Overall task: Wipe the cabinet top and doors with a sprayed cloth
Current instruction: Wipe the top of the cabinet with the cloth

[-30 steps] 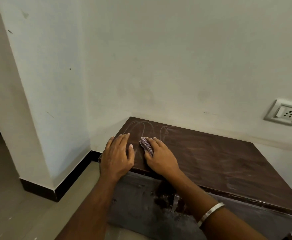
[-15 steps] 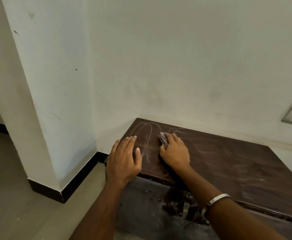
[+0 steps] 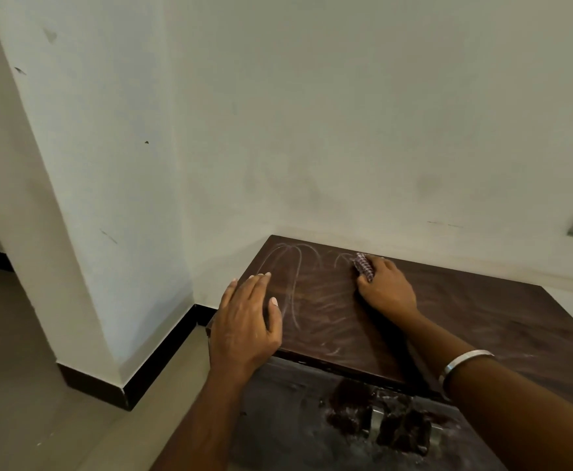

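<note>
1. Dark brown wood, the cabinet top (image 3: 465, 321) fills the wall corner; pale dusty arcs streak its left part, so you are in the top-wiping step, and by my judgement early in it.
2. The doors (image 3: 295, 423) below look smeared and not yet wiped.
3. Your left hand (image 3: 247, 321) lies flat near the front left corner, fingers straight and close together, bracing you.
4. Your right hand (image 3: 385, 287) presses the cloth down at the back edge, near the wall, fingers curled over it.
5. The cloth (image 3: 363, 265), checked and bunched small, peeks out past your fingertips.
6. Next, I judge, pull the cloth towards you in overlapping strokes, then work rightwards.
</note>
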Motion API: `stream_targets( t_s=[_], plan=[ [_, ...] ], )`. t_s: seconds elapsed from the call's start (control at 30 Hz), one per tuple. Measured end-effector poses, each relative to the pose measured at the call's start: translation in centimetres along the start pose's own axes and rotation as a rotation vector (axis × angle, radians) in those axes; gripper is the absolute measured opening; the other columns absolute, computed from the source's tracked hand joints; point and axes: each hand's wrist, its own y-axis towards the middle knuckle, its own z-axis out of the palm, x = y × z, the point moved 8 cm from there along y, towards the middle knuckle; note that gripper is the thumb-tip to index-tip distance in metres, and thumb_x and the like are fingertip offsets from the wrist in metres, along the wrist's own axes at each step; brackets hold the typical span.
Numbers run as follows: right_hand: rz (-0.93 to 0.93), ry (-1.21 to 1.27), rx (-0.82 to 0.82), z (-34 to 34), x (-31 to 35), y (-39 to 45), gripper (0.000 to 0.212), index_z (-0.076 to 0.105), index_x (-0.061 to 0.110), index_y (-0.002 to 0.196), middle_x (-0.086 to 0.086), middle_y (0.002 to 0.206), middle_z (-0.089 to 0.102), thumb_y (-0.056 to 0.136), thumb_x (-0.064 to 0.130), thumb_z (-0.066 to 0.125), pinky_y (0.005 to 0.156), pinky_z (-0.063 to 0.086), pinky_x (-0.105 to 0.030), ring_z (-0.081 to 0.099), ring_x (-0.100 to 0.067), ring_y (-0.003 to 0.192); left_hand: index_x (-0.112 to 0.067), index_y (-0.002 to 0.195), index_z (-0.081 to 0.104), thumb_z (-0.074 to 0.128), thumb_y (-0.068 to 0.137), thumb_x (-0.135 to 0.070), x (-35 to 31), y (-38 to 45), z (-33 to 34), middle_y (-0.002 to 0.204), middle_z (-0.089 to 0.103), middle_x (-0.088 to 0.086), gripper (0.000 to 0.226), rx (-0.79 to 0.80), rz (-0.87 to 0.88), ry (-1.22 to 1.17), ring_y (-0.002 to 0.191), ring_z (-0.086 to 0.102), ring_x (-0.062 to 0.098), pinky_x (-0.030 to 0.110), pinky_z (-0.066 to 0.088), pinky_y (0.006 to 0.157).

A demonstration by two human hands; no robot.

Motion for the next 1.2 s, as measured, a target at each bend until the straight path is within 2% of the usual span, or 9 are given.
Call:
stream_targets(
  t_s=[0.17,0.4,0.5,0.63,0.8,0.9,1.03,1.2],
  plan=[
    [0.015,-0.026,-0.057,0.9,1.9,0.5,0.054,0.041,0.017,0.142,-0.009,0.144,0.046,0.091,0.033,0.046,0.108,0.039,-0.046,0.043,-0.030,0.131,-0.017,0.137,0.049,0.033,0.093,-0.039,0.0,0.0,0.0,0.138,0.054,0.000,0.052,-0.001,-0.006,-0.009,0.130,0.046,0.014,0.029,0.018,0.116],
    [-0.186,0.009,0.016,5.0,9.5,0.1,0.058,0.037,0.021,0.146,-0.007,0.150,0.041,0.091,0.037,0.047,0.113,0.034,-0.046,0.039,-0.026,0.137,-0.018,0.138,0.047,0.027,0.092,-0.042,-0.2,0.0,0.0,0.141,0.052,-0.001,0.056,0.011,0.008,0.000,0.132,0.044,0.011,0.029,0.017,0.117],
    [-0.221,0.032,0.043,5.4,10.0,0.5,0.059,0.038,0.023,0.145,-0.003,0.149,0.043,0.090,0.040,0.049,0.109,0.038,-0.044,0.043,-0.024,0.134,-0.018,0.139,0.047,0.028,0.092,-0.041,-0.1,0.0,0.0,0.141,0.051,-0.001,0.056,0.012,0.008,-0.011,0.132,0.043,0.011,0.028,0.016,0.117],
    [-0.176,0.030,0.051,4.0,7.1,2.0,0.057,0.040,0.026,0.144,-0.002,0.146,0.045,0.090,0.040,0.051,0.103,0.043,-0.042,0.048,-0.024,0.128,-0.018,0.138,0.048,0.029,0.092,-0.041,-0.2,0.0,-0.1,0.140,0.053,-0.001,0.055,0.005,0.006,-0.020,0.131,0.044,0.013,0.028,0.018,0.116],
    [0.018,0.028,0.029,1.3,1.0,4.2,0.057,0.039,0.026,0.144,-0.005,0.145,0.045,0.090,0.038,0.053,0.102,0.044,-0.044,0.051,-0.028,0.125,-0.020,0.137,0.049,0.029,0.092,-0.042,-0.1,0.0,-0.1,0.139,0.054,-0.002,0.054,0.004,-0.003,-0.020,0.131,0.045,0.012,0.027,0.017,0.115],
    [0.102,0.001,-0.008,0.8,-0.5,4.8,0.057,0.039,0.021,0.144,-0.009,0.142,0.046,0.091,0.036,0.053,0.102,0.044,-0.047,0.050,-0.031,0.125,-0.021,0.136,0.050,0.031,0.092,-0.044,0.1,-0.1,0.1,0.138,0.055,-0.002,0.053,0.006,-0.017,-0.013,0.130,0.047,0.014,0.028,0.018,0.113],
    [0.110,-0.010,-0.027,1.9,1.5,5.0,0.057,0.039,0.016,0.143,-0.012,0.143,0.046,0.091,0.033,0.050,0.107,0.039,-0.049,0.045,-0.033,0.130,-0.022,0.135,0.051,0.033,0.092,-0.044,0.2,-0.1,0.1,0.137,0.056,-0.002,0.052,0.004,-0.024,-0.011,0.129,0.048,0.015,0.030,0.018,0.112],
    [-0.036,0.038,0.033,4.8,7.6,4.9,0.056,0.040,0.018,0.143,-0.009,0.144,0.046,0.091,0.033,0.050,0.108,0.039,-0.047,0.045,-0.030,0.130,-0.021,0.138,0.048,0.031,0.092,-0.044,0.1,0.0,0.2,0.140,0.053,-0.003,0.053,0.005,-0.007,-0.031,0.131,0.045,0.011,0.028,0.019,0.115]
  ],
)
